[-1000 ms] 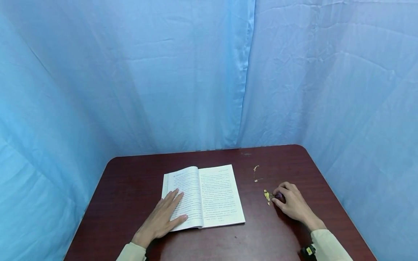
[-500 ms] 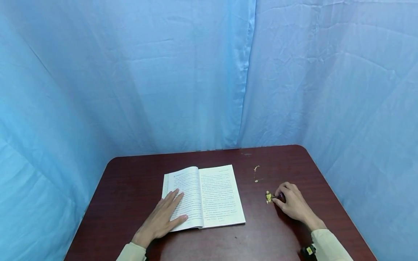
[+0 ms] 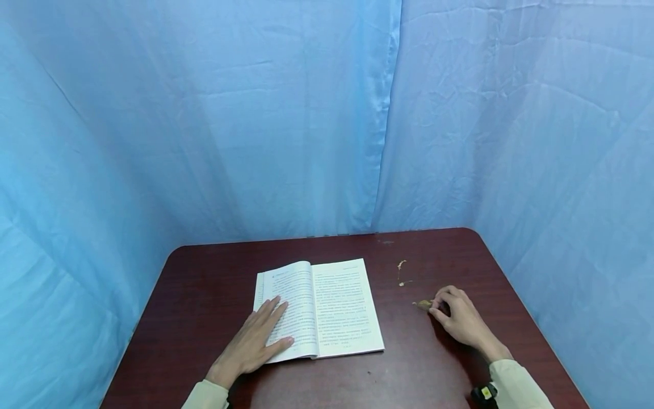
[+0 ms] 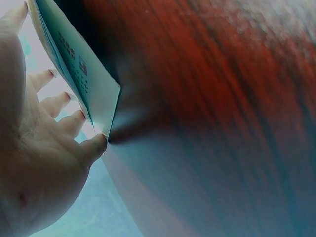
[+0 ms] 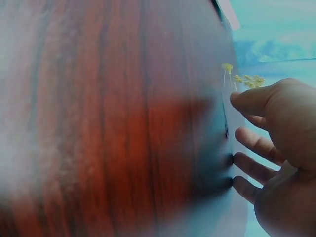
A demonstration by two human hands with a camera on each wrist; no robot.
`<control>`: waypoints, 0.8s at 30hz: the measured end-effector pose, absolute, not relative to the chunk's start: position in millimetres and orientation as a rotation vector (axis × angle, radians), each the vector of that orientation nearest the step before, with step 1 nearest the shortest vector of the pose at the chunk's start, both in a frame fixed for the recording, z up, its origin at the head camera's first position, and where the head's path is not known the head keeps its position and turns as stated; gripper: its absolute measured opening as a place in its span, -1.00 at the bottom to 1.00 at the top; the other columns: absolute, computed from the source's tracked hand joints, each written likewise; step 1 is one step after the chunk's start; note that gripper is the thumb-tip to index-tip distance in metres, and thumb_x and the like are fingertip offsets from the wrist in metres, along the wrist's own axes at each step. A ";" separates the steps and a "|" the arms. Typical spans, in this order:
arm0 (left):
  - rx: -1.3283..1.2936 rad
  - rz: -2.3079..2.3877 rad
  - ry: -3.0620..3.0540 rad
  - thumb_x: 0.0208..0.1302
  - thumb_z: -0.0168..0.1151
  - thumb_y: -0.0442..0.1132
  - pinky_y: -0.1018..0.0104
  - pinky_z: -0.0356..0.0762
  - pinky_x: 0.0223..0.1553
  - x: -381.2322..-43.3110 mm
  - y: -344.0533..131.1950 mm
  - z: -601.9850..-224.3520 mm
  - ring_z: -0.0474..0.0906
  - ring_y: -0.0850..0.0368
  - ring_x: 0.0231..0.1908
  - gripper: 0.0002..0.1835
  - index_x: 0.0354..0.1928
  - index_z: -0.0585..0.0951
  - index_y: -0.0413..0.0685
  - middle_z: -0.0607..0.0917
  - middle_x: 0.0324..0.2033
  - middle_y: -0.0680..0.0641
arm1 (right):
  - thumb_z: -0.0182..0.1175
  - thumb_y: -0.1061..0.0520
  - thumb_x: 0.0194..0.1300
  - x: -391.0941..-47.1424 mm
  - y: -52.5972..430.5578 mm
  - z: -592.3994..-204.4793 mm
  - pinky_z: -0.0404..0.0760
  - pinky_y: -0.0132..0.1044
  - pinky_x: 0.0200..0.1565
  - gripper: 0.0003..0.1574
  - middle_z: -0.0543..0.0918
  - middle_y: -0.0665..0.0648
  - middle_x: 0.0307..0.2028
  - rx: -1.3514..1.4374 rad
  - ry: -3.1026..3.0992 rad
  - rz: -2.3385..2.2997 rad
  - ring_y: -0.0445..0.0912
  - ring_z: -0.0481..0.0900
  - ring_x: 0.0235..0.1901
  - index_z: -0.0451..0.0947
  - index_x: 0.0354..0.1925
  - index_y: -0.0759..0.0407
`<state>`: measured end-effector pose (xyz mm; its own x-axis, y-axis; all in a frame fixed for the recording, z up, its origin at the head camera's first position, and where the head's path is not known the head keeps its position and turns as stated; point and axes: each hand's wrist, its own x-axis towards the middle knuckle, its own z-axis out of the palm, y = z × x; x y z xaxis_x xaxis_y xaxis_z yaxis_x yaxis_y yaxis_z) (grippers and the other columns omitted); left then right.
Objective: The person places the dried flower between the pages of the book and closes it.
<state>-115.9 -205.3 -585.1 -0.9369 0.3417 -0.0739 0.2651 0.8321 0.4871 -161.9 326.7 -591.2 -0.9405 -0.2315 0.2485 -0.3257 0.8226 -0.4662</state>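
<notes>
An open book [image 3: 327,304] lies in the middle of the dark red-brown table [image 3: 204,284]. My left hand [image 3: 258,338] rests flat on its left page with straight fingers; in the left wrist view the left hand [image 4: 39,163] shows beside the book's page edge [image 4: 84,84]. My right hand [image 3: 457,318] sits to the right of the book, fingers curled. Its fingertips pinch a small dried yellow flower sprig [image 3: 423,304]. The right wrist view shows the sprig [image 5: 245,80] just beyond the thumb [image 5: 256,98] of my right hand [image 5: 276,163].
A second small dried sprig [image 3: 401,271] lies on the table behind the right hand. Blue cloth [image 3: 306,125] hangs close behind and on both sides of the table. The table's far right corner [image 3: 467,232] is rounded.
The right hand's fingertips have turned and drawn the yellow sprig slightly back and up. The dark thing seen under the fingers before no longer shows. The left hand and book stay still.
</notes>
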 end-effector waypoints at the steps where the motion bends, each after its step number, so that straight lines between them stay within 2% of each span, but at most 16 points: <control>1: 0.478 0.725 2.855 0.63 0.18 0.39 -0.47 0.14 0.75 -115.9 -205.3 -585.3 0.09 -0.29 0.82 -0.05 0.82 0.23 0.08 0.17 0.83 -0.13 | 0.55 0.28 0.42 -162.0 326.5 -590.0 0.61 0.10 0.00 -0.66 0.71 0.09 -0.02 0.431 -2.810 0.781 0.10 0.65 0.01 0.64 -0.33 -0.09; 9: 0.489 0.732 2.867 0.63 0.19 0.38 -0.48 0.16 0.73 -116.1 -205.8 -587.4 0.10 -0.30 0.81 -0.06 0.82 0.24 0.08 0.18 0.83 -0.14 | 0.54 0.22 0.47 -166.0 323.7 -579.2 0.73 -0.14 -0.14 -0.77 0.84 -0.01 -0.17 0.333 -2.704 0.905 -0.11 0.77 -0.21 0.72 -0.24 -0.09; 13: 0.494 0.738 2.872 0.63 0.19 0.38 -0.49 0.17 0.73 -115.8 -206.0 -588.1 0.11 -0.30 0.81 -0.06 0.82 0.24 0.07 0.19 0.83 -0.15 | 0.53 0.19 0.49 -167.2 321.4 -574.4 0.82 -0.13 -0.15 -0.83 0.88 -0.03 -0.23 0.286 -2.695 0.982 -0.10 0.86 -0.22 0.75 -0.21 -0.10; 19: 0.505 0.754 2.873 0.63 0.21 0.36 -0.51 0.17 0.72 -115.4 -205.9 -587.9 0.12 -0.32 0.80 -0.07 0.81 0.26 0.05 0.20 0.82 -0.16 | 0.54 0.17 0.48 -169.2 316.7 -572.9 0.77 -0.38 -0.17 -0.83 0.87 -0.03 -0.21 0.286 -2.693 1.050 -0.10 0.89 -0.19 0.77 -0.21 -0.11; 24: 0.502 0.755 2.868 0.63 0.21 0.36 -0.50 0.16 0.72 -114.7 -206.0 -587.4 0.12 -0.32 0.81 -0.07 0.81 0.26 0.05 0.20 0.82 -0.16 | 0.55 0.15 0.48 -170.5 307.9 -573.3 0.80 -0.38 -0.14 -0.85 0.88 -0.02 -0.18 0.292 -2.701 1.097 -0.12 0.91 -0.16 0.78 -0.20 -0.13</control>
